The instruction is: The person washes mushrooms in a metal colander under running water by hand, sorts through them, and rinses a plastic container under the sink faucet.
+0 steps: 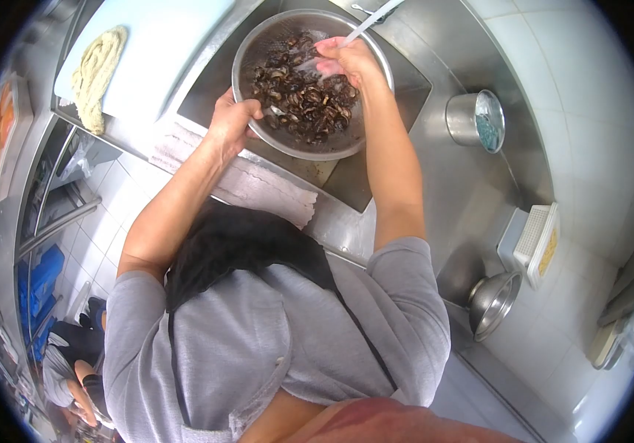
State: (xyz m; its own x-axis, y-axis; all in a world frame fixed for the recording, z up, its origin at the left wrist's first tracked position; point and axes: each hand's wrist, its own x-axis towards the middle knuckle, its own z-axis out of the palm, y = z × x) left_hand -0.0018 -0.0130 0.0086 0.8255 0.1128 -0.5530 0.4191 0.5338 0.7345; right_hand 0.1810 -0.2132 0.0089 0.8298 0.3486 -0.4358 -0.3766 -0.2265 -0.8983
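Note:
A large round metal bowl [247, 55] rests over the sink, holding many small dark brown pieces [302, 92] whose kind I cannot make out. My left hand [234, 117] grips the bowl's near left rim, thumb on the inside edge. Inside the bowl on the far right is my right hand [346, 63], its fingers apart under running water. A whitish hose [371, 21] comes down from the upper right to this hand. Water runs past the fingers onto the brown pieces.
A white board [147, 44] with a twisted cloth [99, 77] lies left of the sink [409, 77]. A grey towel [258, 190] covers the counter's front edge. To the right are a metal pot [464, 119], white baskets [535, 240] and metal bowls [495, 303]. Another person [73, 369] is at lower left.

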